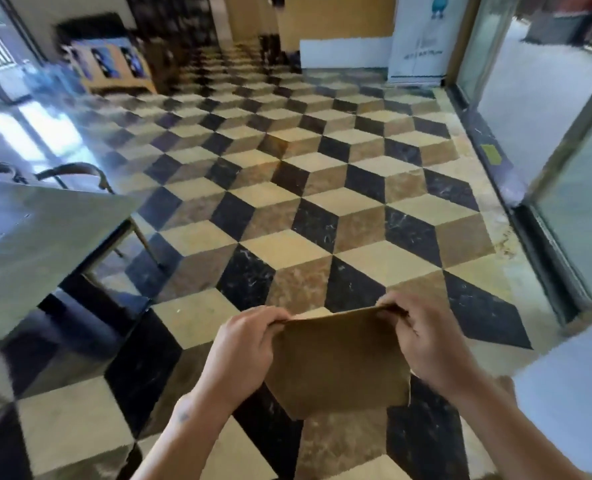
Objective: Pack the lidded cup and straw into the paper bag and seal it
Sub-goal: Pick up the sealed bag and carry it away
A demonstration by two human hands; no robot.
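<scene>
Above the chequered tile floor (322, 216), both hands, left hand (242, 351) and right hand (429, 344), pinch the flat brown paper bag's (336, 362) top corners; opening its mouth likely comes next.

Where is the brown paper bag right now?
In the head view, the paper bag is low and centre, held up over the checkered floor. The left hand and right hand each grip one top corner.

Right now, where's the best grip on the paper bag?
Pinch the paper bag at its two top corners, one from each side, as the left hand and right hand do. It hangs flat, so the top edge is the only firm fold.
</scene>
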